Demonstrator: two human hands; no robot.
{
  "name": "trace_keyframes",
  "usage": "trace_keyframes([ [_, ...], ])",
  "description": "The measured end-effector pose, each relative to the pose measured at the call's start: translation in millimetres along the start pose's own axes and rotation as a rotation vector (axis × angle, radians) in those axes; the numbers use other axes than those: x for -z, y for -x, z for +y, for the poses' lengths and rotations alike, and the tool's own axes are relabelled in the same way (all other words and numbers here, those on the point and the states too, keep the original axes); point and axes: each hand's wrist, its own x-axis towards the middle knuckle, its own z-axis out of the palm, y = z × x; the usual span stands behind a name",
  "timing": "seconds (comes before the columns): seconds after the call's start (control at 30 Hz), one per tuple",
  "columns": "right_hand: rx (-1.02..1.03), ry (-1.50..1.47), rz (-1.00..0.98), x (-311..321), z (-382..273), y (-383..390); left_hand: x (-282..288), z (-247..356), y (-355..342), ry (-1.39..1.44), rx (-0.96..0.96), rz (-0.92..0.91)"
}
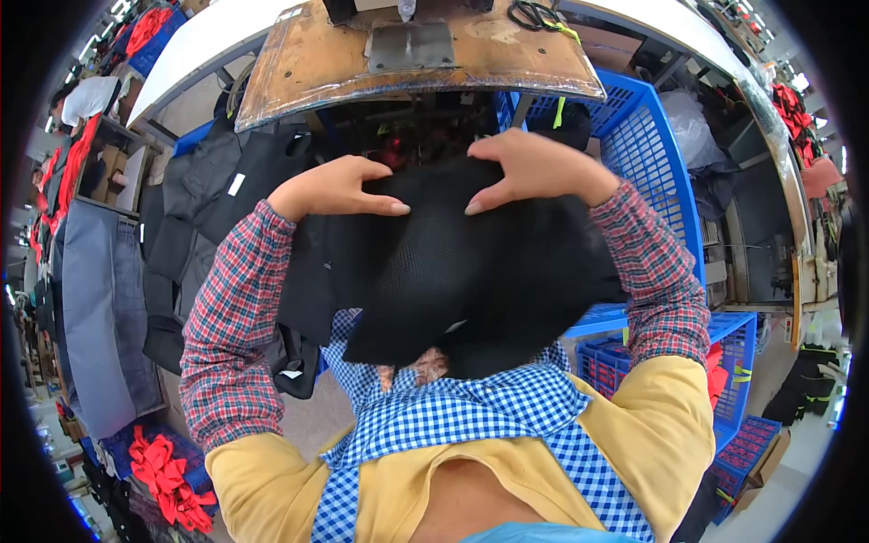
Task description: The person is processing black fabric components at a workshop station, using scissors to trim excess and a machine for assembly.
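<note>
A piece of black fabric, partly of a mesh-like weave, hangs in front of my chest and over my lap. My left hand grips its upper edge, thumb toward me and the other fingers mostly hidden by the cloth. On the opposite side my right hand pinches the same edge, its thumb close to the left one. A small pale mark shows near the cloth's lower end. Whether it is a whole garment or a cut part I cannot tell.
Ahead stands a wooden work table with a metal plate and black-handled scissors. Dark garments are heaped at my left. A blue plastic crate stands at my right; red cloth lies lower left.
</note>
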Motion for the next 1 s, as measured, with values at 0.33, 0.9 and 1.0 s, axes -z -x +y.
trace_keyframes([
  [0.33, -0.173, -0.151, -0.087, 72, 12, -35, 105, 28, 17, -0.038, 0.035, 0.184],
  [0.9, -0.35, -0.456, -0.158, 98, 103, -128, 178, -36, -63, 0.173, 0.382, -0.018],
  [1.0, -0.348, -0.367, -0.009, 99, 101, -127, 179, -47, -69, 0.23, 0.358, -0.016],
])
